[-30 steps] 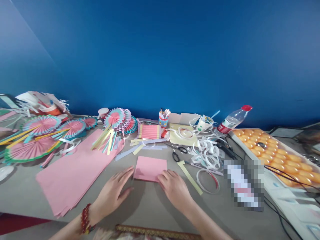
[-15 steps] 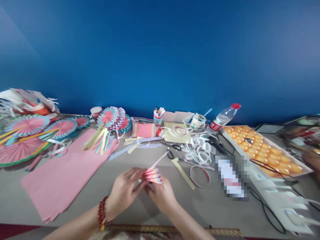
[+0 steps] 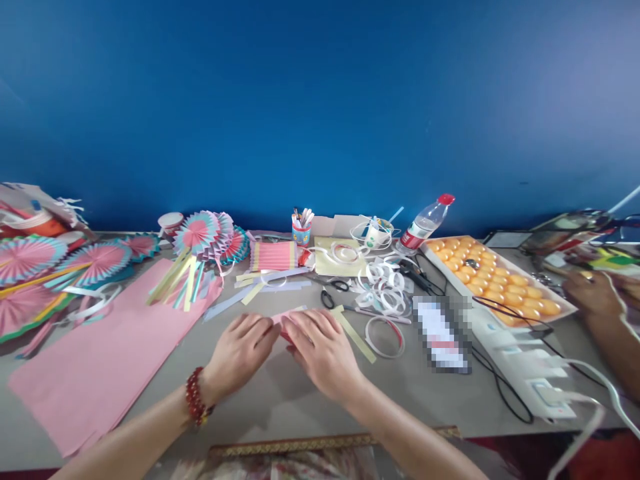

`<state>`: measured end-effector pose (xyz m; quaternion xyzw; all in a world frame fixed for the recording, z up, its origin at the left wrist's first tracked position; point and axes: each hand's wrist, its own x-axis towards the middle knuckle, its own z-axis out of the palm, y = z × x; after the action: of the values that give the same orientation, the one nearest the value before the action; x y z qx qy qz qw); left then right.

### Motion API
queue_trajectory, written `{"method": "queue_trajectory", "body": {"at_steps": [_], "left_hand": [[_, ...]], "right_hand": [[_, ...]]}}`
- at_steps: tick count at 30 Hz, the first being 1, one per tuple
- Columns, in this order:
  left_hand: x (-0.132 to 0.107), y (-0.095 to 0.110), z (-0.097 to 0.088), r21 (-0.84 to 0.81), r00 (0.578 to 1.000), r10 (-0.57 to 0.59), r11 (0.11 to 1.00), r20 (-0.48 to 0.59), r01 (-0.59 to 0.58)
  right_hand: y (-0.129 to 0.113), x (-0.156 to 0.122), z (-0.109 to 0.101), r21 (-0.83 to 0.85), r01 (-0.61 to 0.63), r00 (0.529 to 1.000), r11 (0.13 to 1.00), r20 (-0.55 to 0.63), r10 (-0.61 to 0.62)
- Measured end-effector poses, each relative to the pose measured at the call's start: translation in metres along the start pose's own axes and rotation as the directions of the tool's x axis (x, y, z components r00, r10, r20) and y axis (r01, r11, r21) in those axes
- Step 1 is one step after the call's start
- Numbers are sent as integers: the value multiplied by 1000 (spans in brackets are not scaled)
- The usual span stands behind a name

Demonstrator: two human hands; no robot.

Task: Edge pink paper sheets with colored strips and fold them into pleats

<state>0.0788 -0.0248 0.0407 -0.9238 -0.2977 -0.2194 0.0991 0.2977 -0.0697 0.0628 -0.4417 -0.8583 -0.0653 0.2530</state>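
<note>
Both of my hands are together over the table's front middle, fingers curled down on a pleated pink paper (image 3: 283, 320). My left hand (image 3: 243, 350) grips its left end and wears a red bead bracelet (image 3: 196, 398) at the wrist. My right hand (image 3: 320, 350) covers most of the paper, so its folds are largely hidden. Just beyond the hands lie black-handled scissors (image 3: 335, 293) and a pale yellow paper strip (image 3: 354, 335). To the right of my right hand is a roll of white tape (image 3: 385, 337).
Pink sheets (image 3: 115, 347) and paper rosettes (image 3: 197, 233) are on the left. Behind are a pleated pink paper piece (image 3: 273, 256), a pen cup (image 3: 301, 232) and curled white strips (image 3: 385, 283). A bottle (image 3: 425, 227), orange-domed tray (image 3: 495, 280), power strip (image 3: 525, 373) and another person's hand (image 3: 590, 293) are rightward.
My hands have turned palms down and pressed over the pleated paper, which was held up with its striped folds showing. The view has shifted right, and more of the other person's hands shows.
</note>
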Motion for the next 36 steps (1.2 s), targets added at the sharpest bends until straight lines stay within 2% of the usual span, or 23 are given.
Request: {"method": "queue_trajectory", "body": {"at_steps": [2,4,7,11,13,16,21,26,29,33,36], "left_hand": [[-1,5,4,12,999,41,999,16,-42],[-4,7,7,0,998,48,999,35,-48],[-10,3,6,-33,999,36,999,37,-35],[-18,-7,4,-32,999,14,999,-40,-15],[-22,-10,6,-12,999,-18,1000,-44,18],[-30,-10,11,-16,998,-55,998,44,55],[-43,-5,18,-48,978,-31,998,207,42],[-44,-3,18,-88,958,-49,993,284,77],[-44,-5,19,-119,959,-67,988,276,103],[-43,-6,21,-187,963,-148,963,224,191],[-40,-8,23,-298,954,-208,917,215,267]], "right_hand": [[5,1,9,-24,16,996,1000,93,-13],[11,-2,16,-41,33,991,999,129,-27],[17,-9,20,-43,40,995,998,98,-35],[23,-11,19,-47,75,997,996,40,-73],[26,-11,21,-63,92,995,994,44,-89],[29,-15,27,-68,101,990,993,103,-94],[31,-26,38,-50,93,974,994,210,-81],[33,-37,46,-30,78,975,996,209,-70],[35,-39,46,-5,70,974,998,216,-67],[36,-35,43,59,-32,974,998,224,18],[35,-28,42,100,-80,965,992,257,53]]}}
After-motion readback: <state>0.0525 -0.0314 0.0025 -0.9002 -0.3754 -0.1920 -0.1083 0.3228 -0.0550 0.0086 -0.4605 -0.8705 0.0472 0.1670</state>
